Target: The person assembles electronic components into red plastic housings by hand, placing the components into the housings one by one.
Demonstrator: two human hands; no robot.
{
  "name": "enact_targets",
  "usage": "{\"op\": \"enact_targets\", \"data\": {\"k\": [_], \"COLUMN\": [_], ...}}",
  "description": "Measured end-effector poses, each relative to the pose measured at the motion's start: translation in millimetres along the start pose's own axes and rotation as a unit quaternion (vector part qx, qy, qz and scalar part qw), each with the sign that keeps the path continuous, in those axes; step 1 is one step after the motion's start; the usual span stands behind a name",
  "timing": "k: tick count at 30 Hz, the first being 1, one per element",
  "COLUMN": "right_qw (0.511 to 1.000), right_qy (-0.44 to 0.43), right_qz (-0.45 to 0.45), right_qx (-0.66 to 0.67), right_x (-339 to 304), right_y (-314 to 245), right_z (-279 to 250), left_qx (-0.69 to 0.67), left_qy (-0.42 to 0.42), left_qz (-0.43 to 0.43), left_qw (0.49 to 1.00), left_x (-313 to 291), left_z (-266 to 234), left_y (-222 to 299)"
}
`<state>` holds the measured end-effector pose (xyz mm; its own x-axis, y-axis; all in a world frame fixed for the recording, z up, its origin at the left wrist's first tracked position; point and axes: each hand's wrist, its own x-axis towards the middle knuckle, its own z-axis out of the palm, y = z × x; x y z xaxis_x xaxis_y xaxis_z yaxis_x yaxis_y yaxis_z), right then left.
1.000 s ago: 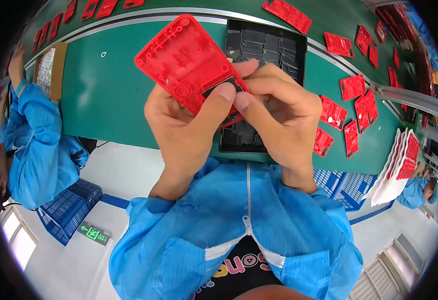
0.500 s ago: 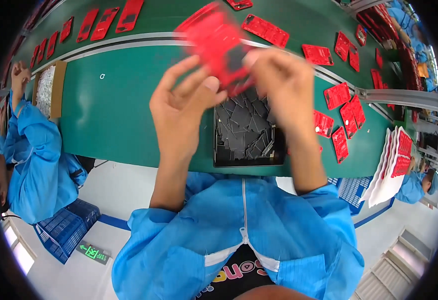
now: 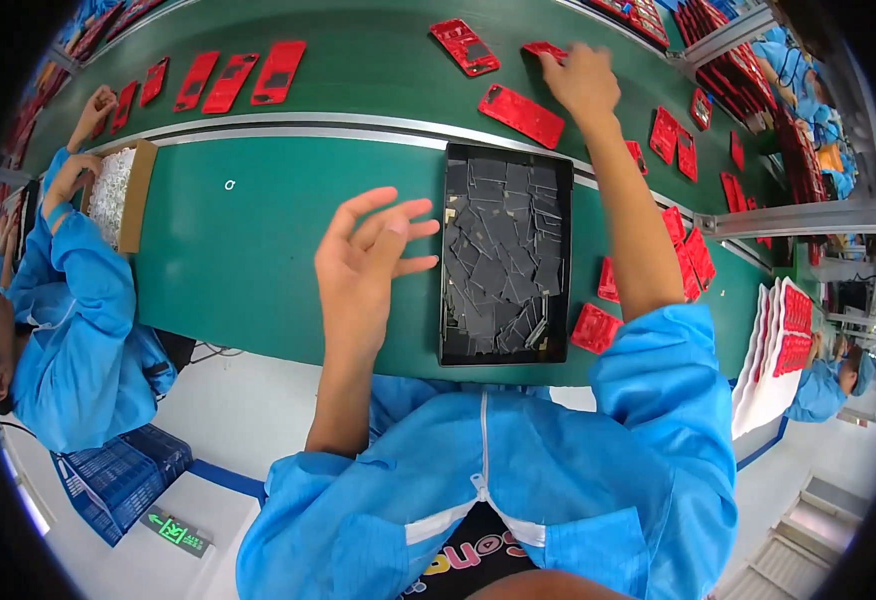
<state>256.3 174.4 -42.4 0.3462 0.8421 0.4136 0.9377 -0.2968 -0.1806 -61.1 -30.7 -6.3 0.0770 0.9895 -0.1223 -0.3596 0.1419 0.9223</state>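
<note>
At the far side, my right hand [image 3: 586, 88] reaches over the dark green belt, its fingers closed on the edge of a red phone-sized panel [image 3: 541, 49]. Part of that panel is hidden behind the fingers. My left hand [image 3: 358, 255] hovers over the green table with its fingers apart and nothing in them. Just right of it stands a black tray [image 3: 445, 345] filled with loose thin dark grey sheets [image 3: 503, 250]. Two more red panels lie near my right hand, a red panel with a dark patch [image 3: 465, 47] and a longer red panel [image 3: 521, 117].
A metal rail [image 3: 288, 131] separates the table [image 3: 238, 270] from the belt. Several red panels [image 3: 594, 328] lie right of the tray. Metal posts [image 3: 808, 215] and stacked white sheets [image 3: 758, 350] stand at right. A co-worker's arm [image 3: 83, 240] is beside a cardboard box [image 3: 138, 200] at left.
My right hand has carried the red panel away from my left hand, out to the far belt. My left hand has let go of it. The view has shifted, showing the whole tray.
</note>
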Motion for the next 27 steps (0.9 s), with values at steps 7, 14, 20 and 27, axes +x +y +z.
{"op": "enact_targets", "data": {"k": [7, 14, 20, 27], "right_qw": [0.943, 0.919, 0.817, 0.924], "right_qy": [-0.205, -0.195, -0.136, -0.243], "right_qz": [-0.259, -0.264, -0.459, -0.260], "right_qx": [-0.034, 0.218, 0.322, 0.142], "right_x": [-30, -64, -144, -179], "right_y": [-24, -24, -54, -17], "right_z": [-34, -78, -142, -125], "left_qx": [0.030, 0.053, 0.026, 0.008], "left_qy": [0.026, -0.036, -0.060, -0.003], "left_qz": [0.012, -0.005, 0.002, 0.024], "left_qw": [0.999, 0.998, 0.998, 1.000], "left_x": [-6, 2, 10, 2], "left_z": [-17, -6, 19, 11], "left_y": [1, -1, -13, -2]}}
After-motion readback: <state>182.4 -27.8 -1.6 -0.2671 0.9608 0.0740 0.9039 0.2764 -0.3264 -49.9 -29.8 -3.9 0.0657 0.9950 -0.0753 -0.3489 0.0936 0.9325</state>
